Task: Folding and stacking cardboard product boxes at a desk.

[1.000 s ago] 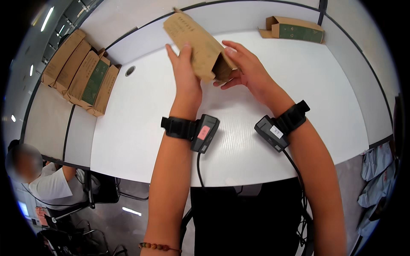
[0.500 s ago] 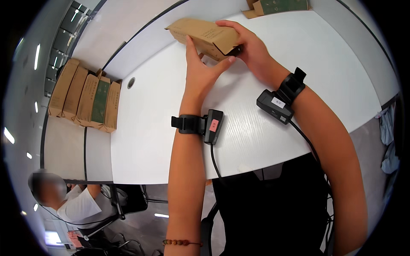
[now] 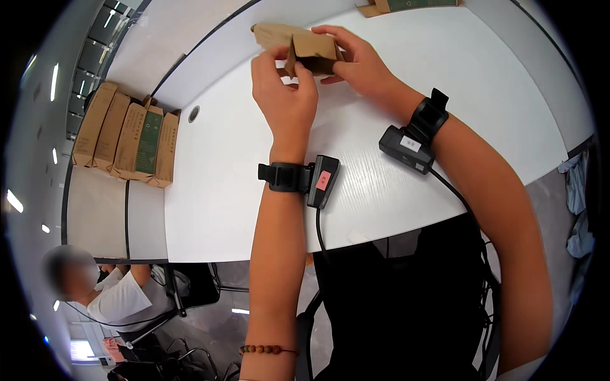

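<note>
Over the far part of the white table [image 3: 222,165], both hands hold a brown cardboard box [image 3: 273,36]. Its near end gapes, with a lifted flap and a dark inside facing me. My left hand [image 3: 286,95] grips the near left edge, thumb at the opening and fingers bent round the side. On the right side, my right hand [image 3: 356,60] has its fingers over the top edge and its thumb by the opening. Whatever may be inside the box cannot be made out.
Several brown boxes [image 3: 105,130], one with a green panel, stand on the left partition ledge. Another cardboard box [image 3: 406,5] lies at the far edge. A cable grommet [image 3: 194,114] sits in the tabletop. Cabled black devices [image 3: 323,182] are strapped to my wrists. A person [image 3: 121,298] sits at lower left.
The box's near end has turned toward me, and its end now shows open with the flap raised. My left hand has moved from the underside to the opening's left edge.
</note>
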Action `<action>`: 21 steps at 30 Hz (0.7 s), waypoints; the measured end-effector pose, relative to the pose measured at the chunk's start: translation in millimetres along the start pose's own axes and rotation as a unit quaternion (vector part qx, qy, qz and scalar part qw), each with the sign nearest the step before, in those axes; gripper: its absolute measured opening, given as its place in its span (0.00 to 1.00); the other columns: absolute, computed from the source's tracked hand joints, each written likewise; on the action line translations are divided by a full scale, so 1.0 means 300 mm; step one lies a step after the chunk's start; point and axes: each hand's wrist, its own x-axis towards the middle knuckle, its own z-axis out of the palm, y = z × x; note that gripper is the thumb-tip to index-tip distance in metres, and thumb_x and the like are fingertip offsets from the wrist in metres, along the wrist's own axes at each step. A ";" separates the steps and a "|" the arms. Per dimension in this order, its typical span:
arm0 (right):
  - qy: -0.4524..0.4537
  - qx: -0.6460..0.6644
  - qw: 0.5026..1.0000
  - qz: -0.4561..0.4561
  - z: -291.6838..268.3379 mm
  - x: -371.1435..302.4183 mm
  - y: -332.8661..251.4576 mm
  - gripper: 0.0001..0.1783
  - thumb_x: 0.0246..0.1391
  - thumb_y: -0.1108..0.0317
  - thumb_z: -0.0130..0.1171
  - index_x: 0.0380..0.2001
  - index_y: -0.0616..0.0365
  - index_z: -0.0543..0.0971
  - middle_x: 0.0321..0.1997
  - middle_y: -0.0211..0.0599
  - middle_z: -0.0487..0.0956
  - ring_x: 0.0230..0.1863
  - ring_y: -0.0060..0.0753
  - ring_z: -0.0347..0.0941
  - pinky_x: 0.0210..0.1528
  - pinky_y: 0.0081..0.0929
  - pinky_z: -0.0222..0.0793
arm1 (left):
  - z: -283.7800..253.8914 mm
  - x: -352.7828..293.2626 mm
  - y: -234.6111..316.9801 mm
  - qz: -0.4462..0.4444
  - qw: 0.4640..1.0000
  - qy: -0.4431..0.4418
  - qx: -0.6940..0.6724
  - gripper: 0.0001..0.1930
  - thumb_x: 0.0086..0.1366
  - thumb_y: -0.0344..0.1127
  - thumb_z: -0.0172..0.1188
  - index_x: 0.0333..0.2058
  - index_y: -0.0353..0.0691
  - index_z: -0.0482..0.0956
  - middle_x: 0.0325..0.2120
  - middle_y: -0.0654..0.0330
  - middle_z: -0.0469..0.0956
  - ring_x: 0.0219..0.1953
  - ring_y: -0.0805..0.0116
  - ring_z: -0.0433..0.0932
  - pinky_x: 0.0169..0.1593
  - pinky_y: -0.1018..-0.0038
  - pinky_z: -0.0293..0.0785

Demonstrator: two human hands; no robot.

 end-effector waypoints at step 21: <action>0.123 -0.237 0.926 -0.266 0.062 -0.028 -0.019 0.14 0.58 0.79 0.57 0.49 0.60 0.77 0.51 0.40 0.79 0.53 0.39 0.80 0.46 0.32 0.84 | -0.010 0.019 0.006 -0.048 0.995 0.070 -0.051 0.13 0.71 0.40 0.60 0.47 0.38 0.74 0.22 0.64 0.72 0.25 0.75 0.71 0.28 0.76 0.69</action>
